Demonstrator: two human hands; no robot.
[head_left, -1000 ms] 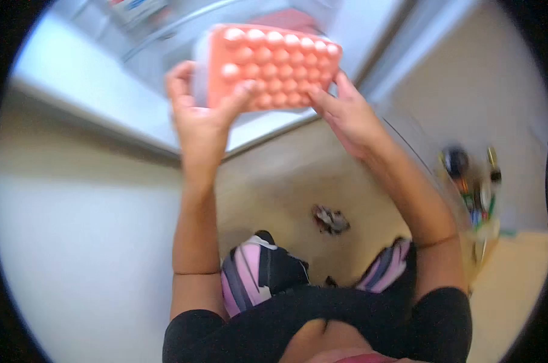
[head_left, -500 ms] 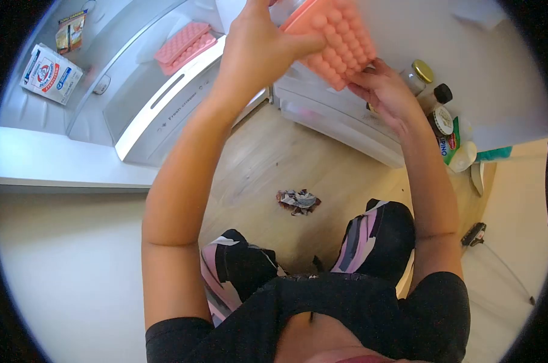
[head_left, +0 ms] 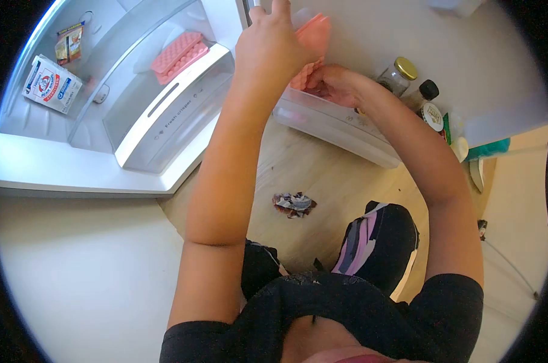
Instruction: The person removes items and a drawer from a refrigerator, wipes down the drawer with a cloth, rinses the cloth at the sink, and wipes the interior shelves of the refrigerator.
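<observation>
At ten o'clock the fridge [head_left: 44, 160] is holding a white pack [head_left: 53, 83] and a small packet [head_left: 69, 45]; at eleven, a pink tray [head_left: 180, 55] is resting above the crisper drawer [head_left: 180, 112]. Towards twelve the left hand [head_left: 272, 39] is covering part of the peach tray [head_left: 315, 37], its grip hidden. That tray is looking light, flexible, perhaps slippery, calling for opposite edges. The right fingers [head_left: 319, 74] are curling around its lower end, over the door bin [head_left: 334, 128]. At two, jars [head_left: 401, 74] are standing.
</observation>
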